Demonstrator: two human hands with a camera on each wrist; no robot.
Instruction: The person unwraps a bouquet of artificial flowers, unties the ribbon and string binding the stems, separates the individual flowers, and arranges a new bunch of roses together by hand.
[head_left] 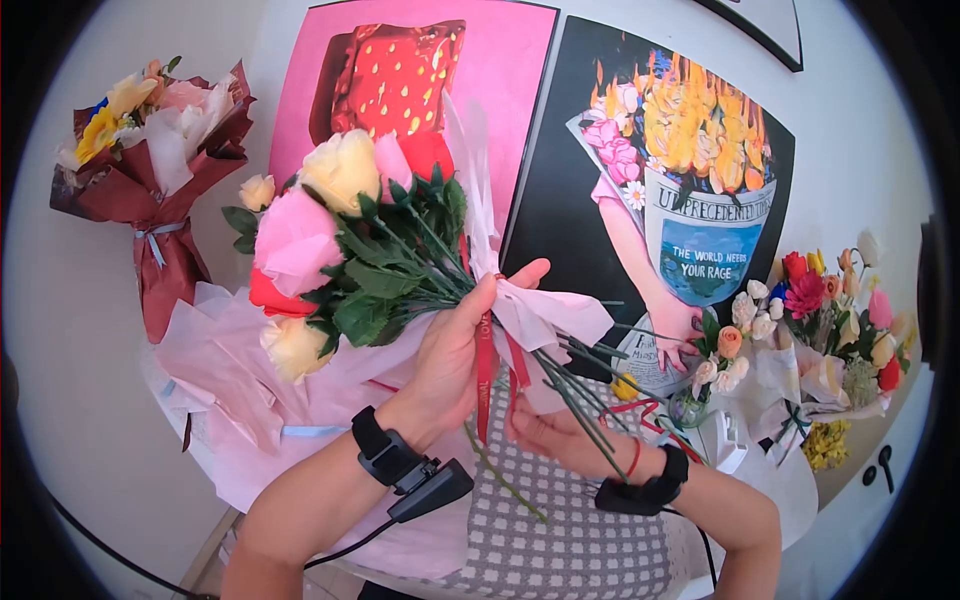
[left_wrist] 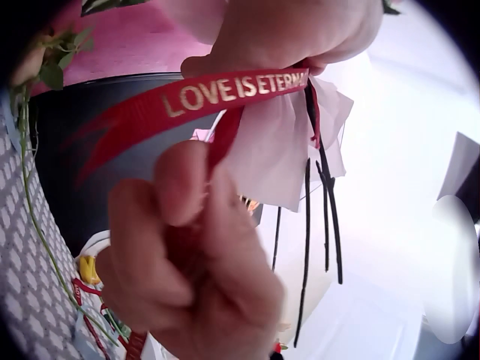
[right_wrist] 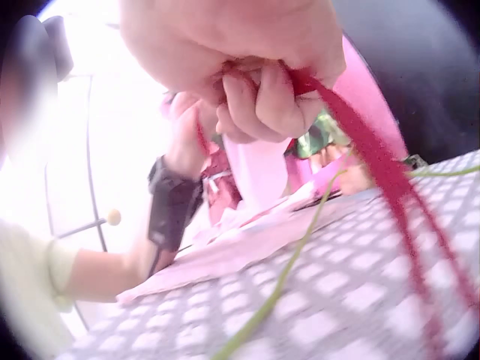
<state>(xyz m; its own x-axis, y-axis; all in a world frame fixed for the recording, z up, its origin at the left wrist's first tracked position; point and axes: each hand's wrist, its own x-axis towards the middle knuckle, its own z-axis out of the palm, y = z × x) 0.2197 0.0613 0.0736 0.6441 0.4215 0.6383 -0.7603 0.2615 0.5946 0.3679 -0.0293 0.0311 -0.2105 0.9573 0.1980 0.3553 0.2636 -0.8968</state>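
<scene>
In the head view my left hand (head_left: 452,352) grips a bouquet by its gathered stems, holding it tilted above the table. Pink, cream and red artificial roses (head_left: 298,240) with green leaves point to the upper left, and bare stems (head_left: 590,385) stick out at the lower right. Pale pink wrapping paper (head_left: 555,310) surrounds the gathered part. A red ribbon (left_wrist: 225,94) with gold lettering hangs at the left hand. Below the grip, my right hand (head_left: 560,435) has its fingers curled round the ribbon, whose tails (right_wrist: 382,161) trail from that fist.
Pink wrapping paper (head_left: 235,375) lies on the left of the table over a grey checked cloth (head_left: 560,530). A loose green stem (head_left: 505,475) rests there. A wrapped bouquet (head_left: 165,235) stands at the left; more flowers (head_left: 800,330) stand at the right. Two posters (head_left: 690,240) back the table.
</scene>
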